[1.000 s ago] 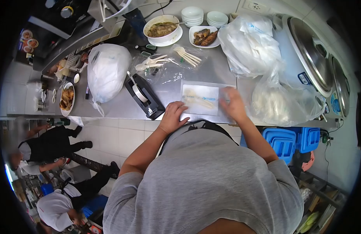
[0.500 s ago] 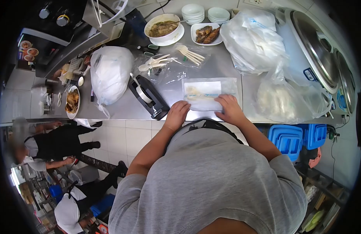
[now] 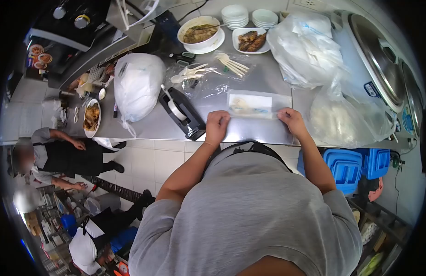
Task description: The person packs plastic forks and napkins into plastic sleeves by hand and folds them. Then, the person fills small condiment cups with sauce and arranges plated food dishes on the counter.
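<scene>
A flat clear plastic bag (image 3: 282,98) lies on the steel counter in front of me, with a white napkin (image 3: 263,100) and pale utensils inside, their kind hard to make out. My left hand (image 3: 217,125) pinches the near left corner of this bag. At the near right corner, my right hand (image 3: 292,120) has its thumb and fingers closed on the edge. Between the hands, the near edge looks folded over. Left of my left hand stands a black tape dispenser (image 3: 187,120) with a roll of tape.
Plastic spoons (image 3: 191,73) and forks (image 3: 231,63) lie on clear wrap beyond. Stuffed white bags (image 3: 138,87) stand at left and right (image 3: 300,50). A food bowl (image 3: 199,34), a fish dish (image 3: 251,41) and stacked bowls (image 3: 235,17) sit behind. Two co-workers (image 3: 68,152) are at left.
Both hands have moved apart to the bag's near corners and closed on them. The bag's near edge now sits farther from me, so the bag looks shorter. A co-worker at left has shifted.
</scene>
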